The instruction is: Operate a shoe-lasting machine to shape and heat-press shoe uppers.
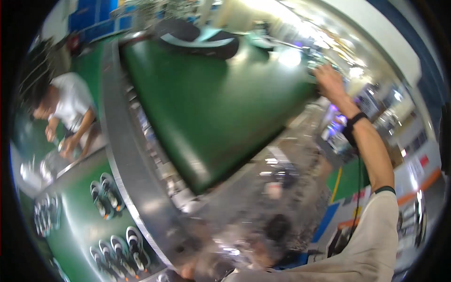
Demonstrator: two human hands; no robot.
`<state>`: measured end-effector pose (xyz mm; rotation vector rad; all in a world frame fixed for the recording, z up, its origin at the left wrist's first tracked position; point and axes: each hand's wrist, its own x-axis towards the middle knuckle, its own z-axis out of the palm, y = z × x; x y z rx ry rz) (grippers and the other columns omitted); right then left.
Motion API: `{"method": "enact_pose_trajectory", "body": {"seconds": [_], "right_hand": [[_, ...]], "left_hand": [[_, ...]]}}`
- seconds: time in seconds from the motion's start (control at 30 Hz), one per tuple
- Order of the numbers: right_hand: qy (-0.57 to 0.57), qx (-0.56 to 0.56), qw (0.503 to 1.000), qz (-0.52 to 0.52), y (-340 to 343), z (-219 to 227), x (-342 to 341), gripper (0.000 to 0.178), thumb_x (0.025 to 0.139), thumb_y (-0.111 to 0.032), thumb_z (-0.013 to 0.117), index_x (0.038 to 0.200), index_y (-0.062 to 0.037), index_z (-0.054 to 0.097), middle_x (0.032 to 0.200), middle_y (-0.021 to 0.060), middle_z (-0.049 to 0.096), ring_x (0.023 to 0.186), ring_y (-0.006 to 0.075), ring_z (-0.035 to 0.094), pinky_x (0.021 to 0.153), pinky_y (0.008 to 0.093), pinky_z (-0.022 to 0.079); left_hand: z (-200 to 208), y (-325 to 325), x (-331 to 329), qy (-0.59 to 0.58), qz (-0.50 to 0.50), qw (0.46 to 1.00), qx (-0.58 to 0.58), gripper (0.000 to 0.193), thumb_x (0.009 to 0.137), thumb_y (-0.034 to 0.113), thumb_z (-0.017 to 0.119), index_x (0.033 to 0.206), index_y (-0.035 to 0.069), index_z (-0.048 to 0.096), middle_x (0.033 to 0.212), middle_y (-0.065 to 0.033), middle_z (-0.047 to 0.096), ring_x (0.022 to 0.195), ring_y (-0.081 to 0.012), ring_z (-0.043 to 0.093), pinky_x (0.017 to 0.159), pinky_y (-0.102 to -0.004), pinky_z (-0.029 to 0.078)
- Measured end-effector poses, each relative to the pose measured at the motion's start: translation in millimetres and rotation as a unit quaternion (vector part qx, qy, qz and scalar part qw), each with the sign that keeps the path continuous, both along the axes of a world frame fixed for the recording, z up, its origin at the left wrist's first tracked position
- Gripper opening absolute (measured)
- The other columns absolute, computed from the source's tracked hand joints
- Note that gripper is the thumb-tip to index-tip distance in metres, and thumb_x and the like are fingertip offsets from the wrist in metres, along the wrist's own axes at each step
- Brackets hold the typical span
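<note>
My right arm reaches far out to the right, a black band on its wrist. My right hand (pixel 330 83) is at the right edge of a green conveyor belt (pixel 221 108), beside a cluttered, shiny metal area. Its fingers look bent, but blur hides whether they hold anything. At the lower edge is a skin-coloured smear; I cannot tell whether it is my left hand. On the far end of the belt rests a dark shoe (pixel 199 40) with a pale blue band. A second, pale mint shoe (pixel 260 41) lies to its right, smeared by motion.
A metal rail (pixel 124 136) runs along the belt's left side. Beyond it, several sneakers (pixel 134 246) stand on a lower green surface (pixel 77 211). A seated co-worker (pixel 73 105) at the left handles something small. A shiny grey surface (pixel 263 202) lies nearer me.
</note>
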<state>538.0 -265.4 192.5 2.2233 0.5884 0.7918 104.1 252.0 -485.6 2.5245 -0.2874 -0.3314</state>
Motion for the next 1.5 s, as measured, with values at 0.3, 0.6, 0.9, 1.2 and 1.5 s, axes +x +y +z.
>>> {"method": "enact_pose_trajectory", "body": {"seconds": [0.3,0.6,0.9,1.2,1.5], "right_hand": [[-0.015,0.491,0.863,0.117,17,125,-222,0.041,0.084,-0.017,0.07,0.118,0.0041,0.063,0.09,0.0177,0.069,0.074,0.0204,0.064,0.067,0.0313,0.052],[0.134,0.759,0.632,0.08,-34,60,-482,0.039,0.086,-0.011,0.07,0.119,0.0073,0.058,0.088,0.0151,0.071,0.076,0.0149,0.068,0.062,0.0271,0.053],[-0.196,0.9,0.389,-0.022,-29,-125,-766,0.062,0.093,-0.031,0.066,0.141,0.0007,0.042,0.119,0.0129,0.065,0.097,0.0138,0.063,0.08,0.0299,0.056],[-0.523,0.828,0.148,-0.135,4,-219,-1001,0.058,0.072,-0.01,0.078,0.126,-0.0007,0.058,0.116,0.0058,0.062,0.101,0.0122,0.058,0.092,0.0283,0.048],[-0.737,0.638,0.206,-0.085,51,-247,-1173,0.067,0.071,-0.014,0.077,0.132,0.001,0.053,0.118,0.006,0.061,0.107,0.016,0.06,0.097,0.0299,0.046]], "left_hand": [[398,-226,71,0.473,-0.244,0.579,-0.617,0.07,0.096,0.051,0.055,0.148,0.008,0.039,0.145,-0.023,0.046,0.132,-0.0406,0.047,0.111,-0.0518,0.039],[561,-348,47,0.565,-0.196,0.475,-0.646,0.111,0.073,0.088,0.051,0.141,0.0,0.044,0.122,-0.0202,0.058,0.107,-0.0372,0.056,0.089,-0.0474,0.048],[500,-452,-130,0.61,-0.328,0.481,-0.537,0.053,0.099,0.037,0.05,0.14,0.003,0.045,0.133,-0.0135,0.058,0.119,-0.0295,0.059,0.101,-0.0453,0.047],[487,-541,-384,0.397,-0.689,0.532,-0.292,0.073,0.098,0.023,0.059,0.155,0.0,0.019,0.15,-0.017,0.038,0.132,-0.0236,0.043,0.109,-0.0346,0.034],[366,-791,-566,0.28,-0.685,0.646,-0.184,0.068,0.091,0.039,0.069,0.133,-0.01,0.048,0.115,-0.0136,0.065,0.1,-0.0173,0.063,0.084,-0.0314,0.051]]}}
